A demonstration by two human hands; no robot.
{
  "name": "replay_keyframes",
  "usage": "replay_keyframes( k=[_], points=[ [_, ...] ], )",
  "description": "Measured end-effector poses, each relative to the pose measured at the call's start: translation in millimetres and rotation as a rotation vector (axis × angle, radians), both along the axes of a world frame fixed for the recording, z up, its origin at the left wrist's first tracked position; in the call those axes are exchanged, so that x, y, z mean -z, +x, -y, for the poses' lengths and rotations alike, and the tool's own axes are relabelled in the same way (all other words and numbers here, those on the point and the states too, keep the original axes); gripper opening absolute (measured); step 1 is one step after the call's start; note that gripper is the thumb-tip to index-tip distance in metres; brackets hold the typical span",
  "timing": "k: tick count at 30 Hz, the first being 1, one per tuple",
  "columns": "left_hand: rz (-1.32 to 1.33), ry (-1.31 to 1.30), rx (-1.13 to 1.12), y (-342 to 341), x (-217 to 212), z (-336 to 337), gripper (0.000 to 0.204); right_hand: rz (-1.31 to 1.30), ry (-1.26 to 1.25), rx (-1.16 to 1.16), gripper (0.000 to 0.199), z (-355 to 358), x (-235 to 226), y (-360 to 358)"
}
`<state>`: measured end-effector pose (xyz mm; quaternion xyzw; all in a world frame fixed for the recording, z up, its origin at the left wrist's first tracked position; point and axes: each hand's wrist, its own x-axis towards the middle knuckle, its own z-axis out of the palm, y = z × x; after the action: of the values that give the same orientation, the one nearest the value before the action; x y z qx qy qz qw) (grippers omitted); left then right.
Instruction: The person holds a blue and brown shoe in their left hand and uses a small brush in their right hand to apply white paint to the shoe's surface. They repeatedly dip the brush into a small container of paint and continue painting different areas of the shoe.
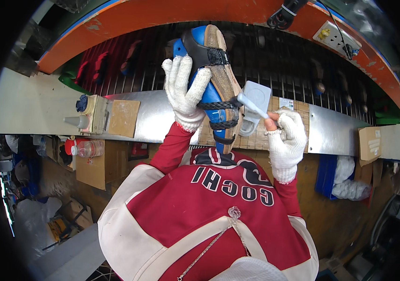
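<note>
Sandal upper (211,84) stretched over a blue shoe last, black woven straps crossing it and a tan insole board facing right, stands nearly upright above the bench, toe end up. The left hand (184,89), in a white knit glove, wraps its fingers around the blue side of the last and grips it firmly. The right hand (285,138), gloved too but with bare fingertips showing, is closed on the handle of a small brush (249,104) whose tip meets the edge of the insole board near the middle straps. Judging by that contact, the coating of the sole edge is under way at mid-length; whether the stretch above is already coated cannot be told, as no wet sheen shows clearly. Just behind the brush sits a pale grey square container (256,100) on a woven-pattern board. Further out runs a metal bench ledge (336,129) with a cardboard square (124,117) and a small nozzle bottle (79,121) at left, an orange curved rail (171,14) above, and a dark rack of further lasts behind.
</note>
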<state>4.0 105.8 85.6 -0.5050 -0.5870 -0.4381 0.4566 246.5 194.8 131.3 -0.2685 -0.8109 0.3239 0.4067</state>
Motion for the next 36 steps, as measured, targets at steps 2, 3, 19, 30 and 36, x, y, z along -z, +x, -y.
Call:
replay_keyframes(
  k=[2,3,19,30,36],
  points=[
    [0.033,-0.01,-0.007,0,-1,1,0.048,-0.01,0.019,-0.058,0.016,-3,1,-1],
    [0.053,-0.007,0.001,0,-2,1,0.048,-0.002,-0.025,-0.083,0.016,-3,2,0],
    [0.274,-0.078,-0.091,10,11,1,0.06,-0.07,-0.79,-0.194,0.019,17,14,1],
    [0.316,-0.102,-0.151,12,20,9,0.062,-0.037,-0.566,-0.118,0.018,30,7,-4],
    [0.294,-0.108,-0.171,7,17,10,0.064,-0.046,-0.194,-0.038,0.018,15,11,-19]
  ],
)
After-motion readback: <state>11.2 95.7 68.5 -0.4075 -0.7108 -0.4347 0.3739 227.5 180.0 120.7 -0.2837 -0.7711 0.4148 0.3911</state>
